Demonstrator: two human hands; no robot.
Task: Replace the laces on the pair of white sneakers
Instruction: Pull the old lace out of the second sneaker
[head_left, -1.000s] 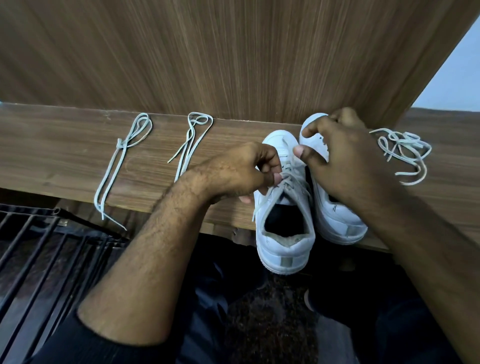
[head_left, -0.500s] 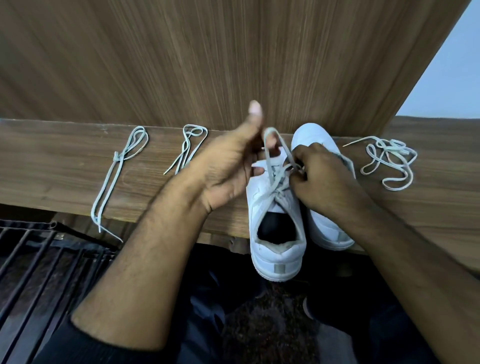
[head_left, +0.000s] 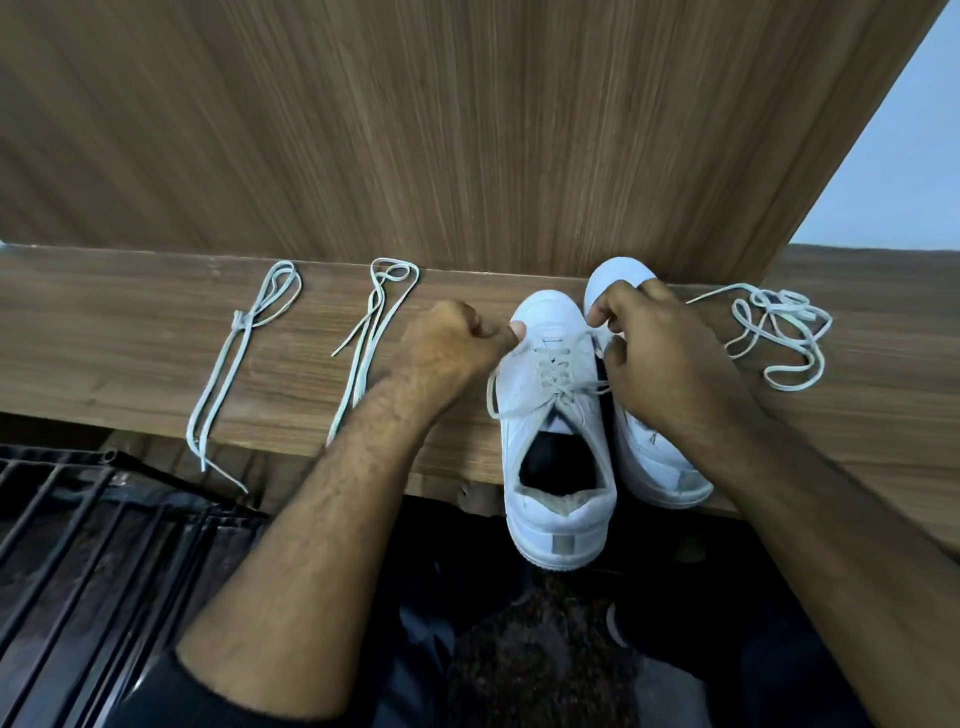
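Note:
Two white sneakers stand side by side on a wooden ledge, toes toward the wall. The left sneaker carries a pale lace through its eyelets, with loose ends trailing off both sides. My left hand is curled at that shoe's left side and pinches the lace near the toe end. My right hand covers much of the right sneaker and pinches the lace at the left shoe's right side. A loose lace lies tangled to the right.
Two folded spare laces lie on the ledge at left: one hanging over the front edge, another near my left forearm. A wood-grain wall rises behind the ledge. A dark metal rack stands below left.
My left hand has come down from above the shoe to its left side. My right hand has shifted up toward the toe. The raised loop of lace now lies flat on the shoe.

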